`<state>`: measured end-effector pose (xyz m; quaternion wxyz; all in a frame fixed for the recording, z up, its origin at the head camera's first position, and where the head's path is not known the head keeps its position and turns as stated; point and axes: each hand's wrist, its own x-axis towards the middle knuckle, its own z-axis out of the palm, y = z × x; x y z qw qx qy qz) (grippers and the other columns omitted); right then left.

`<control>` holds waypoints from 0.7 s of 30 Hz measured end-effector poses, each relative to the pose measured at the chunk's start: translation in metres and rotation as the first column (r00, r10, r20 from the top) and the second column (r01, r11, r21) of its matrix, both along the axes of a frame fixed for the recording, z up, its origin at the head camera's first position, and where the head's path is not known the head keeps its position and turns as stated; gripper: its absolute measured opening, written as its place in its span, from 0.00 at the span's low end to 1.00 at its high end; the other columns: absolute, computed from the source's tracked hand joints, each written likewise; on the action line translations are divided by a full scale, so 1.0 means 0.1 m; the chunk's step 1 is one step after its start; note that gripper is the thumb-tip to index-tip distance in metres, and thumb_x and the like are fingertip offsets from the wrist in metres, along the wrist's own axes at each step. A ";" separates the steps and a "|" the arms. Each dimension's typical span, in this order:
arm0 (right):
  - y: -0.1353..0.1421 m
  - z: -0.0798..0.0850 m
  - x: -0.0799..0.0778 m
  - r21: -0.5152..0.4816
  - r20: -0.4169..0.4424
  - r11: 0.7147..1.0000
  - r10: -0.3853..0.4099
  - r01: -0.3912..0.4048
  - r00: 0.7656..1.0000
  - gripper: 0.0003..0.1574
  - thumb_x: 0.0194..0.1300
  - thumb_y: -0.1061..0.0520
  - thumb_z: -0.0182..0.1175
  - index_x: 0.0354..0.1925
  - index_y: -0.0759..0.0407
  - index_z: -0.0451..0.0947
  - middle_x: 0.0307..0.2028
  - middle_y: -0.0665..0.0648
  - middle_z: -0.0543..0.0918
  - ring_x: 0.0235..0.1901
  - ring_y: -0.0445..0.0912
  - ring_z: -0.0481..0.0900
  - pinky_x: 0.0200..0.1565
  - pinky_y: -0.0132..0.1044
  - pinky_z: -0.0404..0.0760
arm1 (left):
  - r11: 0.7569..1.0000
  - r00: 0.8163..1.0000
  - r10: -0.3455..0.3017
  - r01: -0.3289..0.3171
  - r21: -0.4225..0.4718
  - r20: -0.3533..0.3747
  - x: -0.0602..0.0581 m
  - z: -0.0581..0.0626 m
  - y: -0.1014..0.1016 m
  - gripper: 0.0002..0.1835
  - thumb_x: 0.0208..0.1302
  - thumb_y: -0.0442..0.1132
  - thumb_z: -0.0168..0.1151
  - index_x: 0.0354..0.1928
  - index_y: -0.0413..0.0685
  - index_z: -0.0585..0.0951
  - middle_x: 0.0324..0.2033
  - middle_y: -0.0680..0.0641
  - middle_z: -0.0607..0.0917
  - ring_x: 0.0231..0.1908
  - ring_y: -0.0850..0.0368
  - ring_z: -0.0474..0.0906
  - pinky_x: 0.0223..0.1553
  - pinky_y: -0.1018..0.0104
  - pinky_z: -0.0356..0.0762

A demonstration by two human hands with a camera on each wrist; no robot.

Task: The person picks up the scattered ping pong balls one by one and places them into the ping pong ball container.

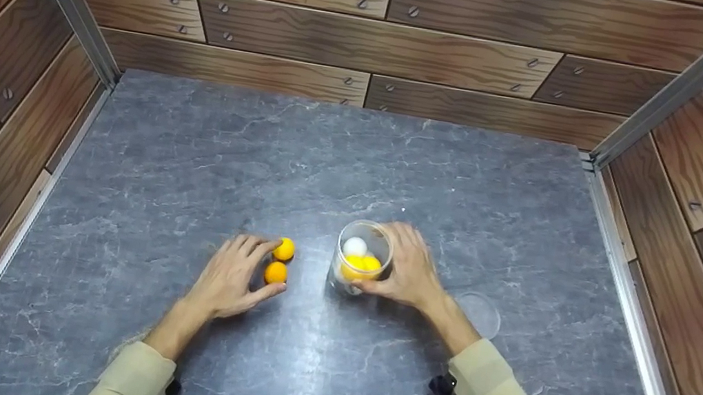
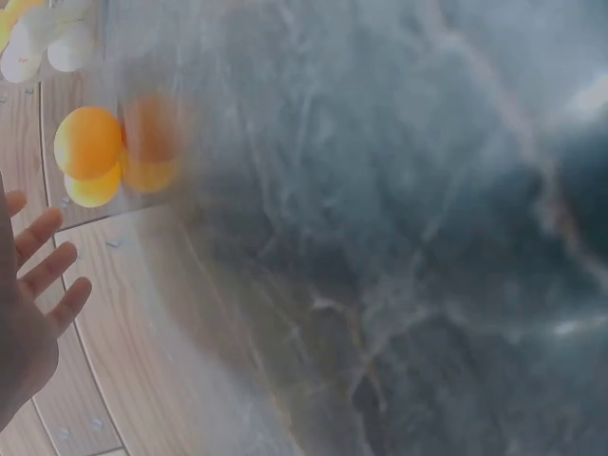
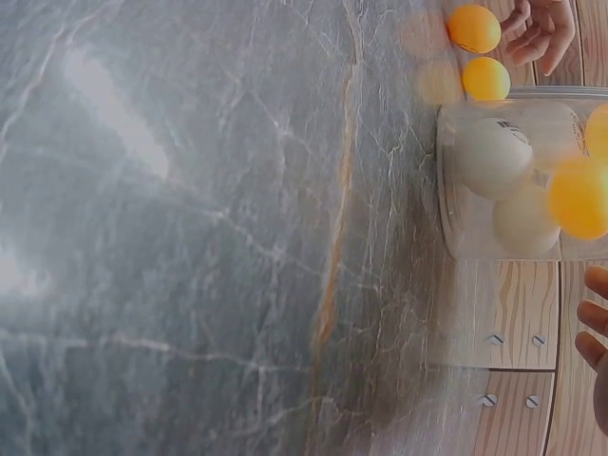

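Observation:
In the head view my left hand point(image 1: 233, 277) is beside two ping-pong balls on the table, its fingers and thumb spread apart. The index fingertip is at the farther, yellow-orange ball point(image 1: 284, 249); whether it touches cannot be told. A deeper orange ball point(image 1: 276, 273) lies nearer, between fingers and thumb. My right hand point(image 1: 410, 264) holds a clear round jar point(image 1: 337, 261) from its right side, thumb in front and fingers behind. Inside the open-topped jar are white balls point(image 3: 494, 157) below and yellow balls point(image 1: 352, 267) with a white ball point(image 1: 355, 247) higher up.
A clear round lid point(image 1: 480, 316) lies flat on the table, right of the jar and by my right forearm. The grey marbled table point(image 1: 246, 154) is bordered by wood-patterned walls point(image 1: 374, 44) at the back and sides, with metal rails point(image 1: 632, 302) along the side edges.

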<state>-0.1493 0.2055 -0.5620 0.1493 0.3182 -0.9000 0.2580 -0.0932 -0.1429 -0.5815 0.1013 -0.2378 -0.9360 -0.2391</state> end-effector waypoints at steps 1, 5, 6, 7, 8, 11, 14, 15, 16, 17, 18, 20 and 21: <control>0.00 0.00 0.00 -0.002 -0.004 1.000 0.001 -0.001 1.000 0.65 0.50 0.11 0.60 0.63 0.60 0.76 0.53 0.60 0.84 0.54 0.57 0.81 0.60 0.60 0.80 | 1.000 1.000 -0.002 0.002 -0.002 0.002 0.01 0.00 0.01 0.37 0.65 0.61 0.70 0.70 0.51 0.77 0.59 0.44 0.83 0.58 0.43 0.80 0.59 0.42 0.79; 0.00 0.00 0.00 0.001 -0.003 1.000 -0.004 0.004 1.000 0.66 0.51 0.09 0.57 0.63 0.60 0.75 0.52 0.60 0.84 0.53 0.56 0.81 0.60 0.58 0.81 | 1.000 1.000 -0.014 0.014 -0.011 0.012 0.02 -0.02 0.02 0.34 0.67 0.60 0.69 0.69 0.51 0.77 0.57 0.44 0.83 0.57 0.44 0.80 0.58 0.42 0.79; 0.00 0.00 -0.01 0.001 -0.001 1.000 -0.003 0.003 1.000 0.66 0.51 0.09 0.57 0.63 0.60 0.75 0.52 0.60 0.84 0.53 0.56 0.81 0.60 0.58 0.81 | 1.000 1.000 -0.014 0.014 -0.014 0.016 0.03 -0.03 0.02 0.34 0.68 0.60 0.68 0.70 0.51 0.77 0.57 0.44 0.83 0.57 0.44 0.80 0.59 0.42 0.79; 0.00 0.00 -0.01 0.002 0.002 1.000 -0.005 0.005 1.000 0.67 0.51 0.09 0.56 0.64 0.60 0.75 0.53 0.60 0.84 0.54 0.56 0.81 0.60 0.58 0.81 | 1.000 1.000 -0.015 0.015 -0.015 0.018 0.03 -0.03 0.02 0.34 0.68 0.61 0.68 0.70 0.51 0.77 0.57 0.44 0.83 0.57 0.44 0.80 0.60 0.42 0.79; 0.00 0.00 -0.01 0.002 0.006 1.000 -0.007 0.007 1.000 0.67 0.51 0.09 0.57 0.64 0.60 0.75 0.53 0.60 0.84 0.54 0.56 0.81 0.60 0.59 0.80 | 1.000 1.000 -0.016 0.016 -0.015 0.020 0.03 -0.04 0.02 0.35 0.68 0.61 0.68 0.70 0.51 0.77 0.57 0.44 0.83 0.57 0.44 0.80 0.60 0.42 0.79; 0.00 0.01 0.00 0.001 0.010 1.000 -0.007 0.007 1.000 0.66 0.50 0.10 0.58 0.64 0.60 0.75 0.53 0.60 0.84 0.54 0.56 0.81 0.61 0.60 0.80 | 1.000 1.000 -0.017 0.017 -0.019 0.023 0.04 -0.06 0.02 0.35 0.68 0.62 0.67 0.70 0.52 0.77 0.57 0.44 0.83 0.57 0.45 0.79 0.60 0.41 0.79; 0.00 0.01 0.00 0.000 0.011 1.000 -0.004 0.004 1.000 0.65 0.50 0.12 0.61 0.64 0.60 0.75 0.53 0.60 0.84 0.55 0.56 0.81 0.61 0.60 0.80 | 1.000 1.000 -0.015 0.016 -0.024 0.020 0.05 -0.08 0.02 0.35 0.68 0.63 0.67 0.70 0.51 0.76 0.57 0.44 0.83 0.57 0.44 0.80 0.60 0.41 0.79; 0.00 0.01 0.00 -0.001 0.013 1.000 -0.003 0.003 1.000 0.65 0.50 0.12 0.62 0.64 0.60 0.75 0.53 0.60 0.84 0.55 0.56 0.81 0.61 0.59 0.80 | 1.000 1.000 -0.015 0.015 -0.023 0.021 0.06 -0.09 0.02 0.35 0.68 0.62 0.67 0.70 0.51 0.76 0.57 0.44 0.83 0.57 0.44 0.80 0.60 0.41 0.79; 0.00 0.01 0.00 -0.001 0.016 1.000 -0.003 0.003 1.000 0.65 0.49 0.13 0.63 0.64 0.60 0.75 0.53 0.60 0.84 0.55 0.56 0.80 0.61 0.59 0.80 | 1.000 1.000 -0.014 0.014 -0.022 0.023 0.06 -0.10 0.02 0.35 0.68 0.62 0.67 0.70 0.51 0.77 0.57 0.44 0.83 0.57 0.44 0.80 0.60 0.41 0.79; 0.00 0.01 0.00 -0.002 0.019 1.000 -0.002 0.002 1.000 0.64 0.49 0.13 0.63 0.64 0.60 0.75 0.54 0.60 0.84 0.55 0.56 0.80 0.61 0.59 0.80 | 1.000 1.000 -0.013 0.014 -0.021 0.025 0.06 -0.11 0.02 0.35 0.67 0.61 0.68 0.70 0.51 0.77 0.57 0.44 0.83 0.57 0.44 0.79 0.60 0.41 0.79; 0.00 0.01 0.01 -0.004 0.023 1.000 -0.001 0.001 1.000 0.64 0.49 0.13 0.64 0.64 0.60 0.75 0.54 0.60 0.84 0.55 0.56 0.80 0.61 0.58 0.80 | 1.000 1.000 -0.013 0.013 -0.019 0.028 0.07 -0.12 0.02 0.35 0.67 0.61 0.68 0.69 0.51 0.77 0.57 0.44 0.83 0.57 0.44 0.79 0.61 0.40 0.79; 0.00 0.01 0.01 -0.008 0.025 1.000 0.000 0.001 1.000 0.64 0.48 0.14 0.65 0.63 0.60 0.75 0.54 0.60 0.83 0.55 0.56 0.80 0.61 0.59 0.79 | 1.000 0.999 -0.013 0.014 -0.017 0.035 0.07 -0.13 0.02 0.34 0.68 0.60 0.69 0.69 0.51 0.77 0.57 0.44 0.83 0.58 0.44 0.79 0.61 0.40 0.78; 0.00 0.01 0.01 -0.010 0.028 1.000 0.000 0.000 1.000 0.64 0.48 0.14 0.65 0.63 0.60 0.75 0.54 0.60 0.83 0.56 0.56 0.80 0.62 0.59 0.79 | 1.000 0.999 -0.013 0.014 -0.017 0.039 0.07 -0.14 0.02 0.33 0.68 0.60 0.69 0.69 0.51 0.77 0.58 0.44 0.83 0.58 0.44 0.79 0.61 0.40 0.78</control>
